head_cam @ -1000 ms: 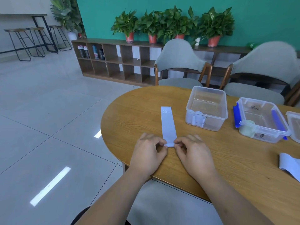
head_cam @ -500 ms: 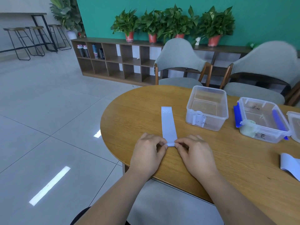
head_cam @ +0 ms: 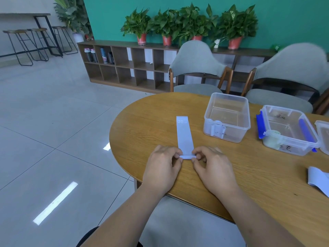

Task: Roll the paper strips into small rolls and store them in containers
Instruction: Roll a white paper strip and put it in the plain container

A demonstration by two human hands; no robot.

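On the table, the paper strip runs toward 12 o'clock from the left hand and right hand, which pinch its near end; the first container sits at 1 o'clock from the hands; the second container at 2 o'clock. Another strip lies at 3 o'clock.

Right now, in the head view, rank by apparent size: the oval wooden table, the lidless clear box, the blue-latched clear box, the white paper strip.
1. oval wooden table
2. lidless clear box and blue-latched clear box: look alike, unranked
3. white paper strip
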